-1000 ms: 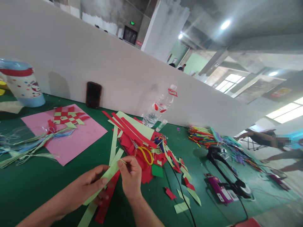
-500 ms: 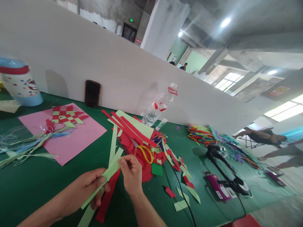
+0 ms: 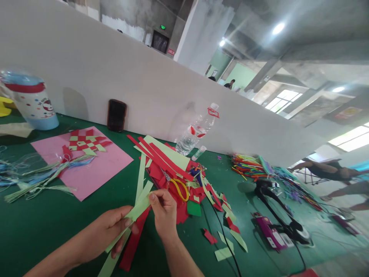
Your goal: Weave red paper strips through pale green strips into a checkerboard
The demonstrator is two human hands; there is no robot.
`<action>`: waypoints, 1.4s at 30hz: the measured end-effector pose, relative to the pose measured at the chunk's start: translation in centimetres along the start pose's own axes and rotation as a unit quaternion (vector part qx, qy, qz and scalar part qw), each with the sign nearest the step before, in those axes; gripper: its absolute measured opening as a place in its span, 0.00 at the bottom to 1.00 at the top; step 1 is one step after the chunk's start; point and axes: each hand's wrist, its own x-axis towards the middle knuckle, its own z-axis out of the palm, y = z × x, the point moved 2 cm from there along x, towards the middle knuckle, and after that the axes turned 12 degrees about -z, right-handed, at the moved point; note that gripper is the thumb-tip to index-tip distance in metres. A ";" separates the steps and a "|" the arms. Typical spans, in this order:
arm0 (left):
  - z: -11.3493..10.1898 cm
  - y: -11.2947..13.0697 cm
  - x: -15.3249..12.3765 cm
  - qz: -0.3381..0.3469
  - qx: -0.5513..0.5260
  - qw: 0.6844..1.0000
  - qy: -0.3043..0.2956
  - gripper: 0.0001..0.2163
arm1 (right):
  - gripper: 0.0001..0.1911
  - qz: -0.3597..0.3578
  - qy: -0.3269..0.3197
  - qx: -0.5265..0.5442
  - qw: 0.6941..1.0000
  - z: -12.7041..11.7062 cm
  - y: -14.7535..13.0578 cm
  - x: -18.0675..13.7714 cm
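Note:
My left hand [image 3: 108, 231] and my right hand [image 3: 164, 215] both pinch one light green paper strip [image 3: 138, 208] just above the green table [image 3: 43, 227]. The left hand grips its lower part, the right hand its upper end. Under the hands lie a red strip [image 3: 133, 242] and another green strip [image 3: 111, 261]. Just beyond the right hand sits a heap of red and green paper strips [image 3: 167, 161] with yellow-handled scissors [image 3: 177, 186] on top.
A pink sheet [image 3: 95, 169] carries a red-and-green woven piece [image 3: 86, 142]. A mug [image 3: 31, 102], a dark phone [image 3: 116, 115] and a plastic bottle [image 3: 196, 132] stand by the white partition. Raffia strands [image 3: 34, 181] lie left; a black cable [image 3: 221, 238], a purple box [image 3: 269, 234] and coloured sticks [image 3: 248, 163] right.
The view has shifted slightly. Both hands keep hold of the green strip, and the right thumb has slid a little along its upper end.

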 end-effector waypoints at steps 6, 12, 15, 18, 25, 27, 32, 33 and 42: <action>0.1 0.4 -0.1 -0.001 -0.020 1.000 0.002 0.24 | 0.19 0.006 -0.006 0.016 1.000 -0.3 0.4 -0.1; 0.5 0.7 -0.1 -0.003 -0.059 0.998 -0.018 0.26 | 0.19 0.053 -0.001 0.100 0.994 -0.3 1.0 0.1; 0.5 0.5 0.1 -0.005 -0.096 0.995 0.005 0.27 | 0.21 0.079 -0.043 0.161 0.983 0.3 1.0 -0.1; 0.4 0.1 0.3 -0.009 -0.133 0.991 0.016 0.27 | 0.18 0.082 -0.086 0.133 0.984 1.0 0.9 -0.6; 1.2 -0.1 0.5 -0.001 -0.056 0.998 -0.032 0.23 | 0.22 0.106 -0.124 0.024 0.986 2.2 0.2 2.3; 1.6 -0.2 0.3 -0.002 -0.022 0.998 -0.059 0.18 | 0.22 0.105 -0.177 -0.016 0.978 3.0 -0.3 4.8; 1.8 0.3 -0.3 0.027 0.030 0.998 -0.037 0.07 | 0.14 0.090 -0.278 -0.080 0.953 7.6 0.6 11.7; 1.6 0.4 -0.3 0.033 0.033 0.999 -0.027 0.07 | 0.13 0.085 -0.287 -0.092 0.950 8.9 1.2 13.0; 1.5 0.0 3.8 0.077 0.041 0.993 -0.082 0.11 | 0.11 0.091 -0.348 -0.189 0.914 19.0 7.5 20.3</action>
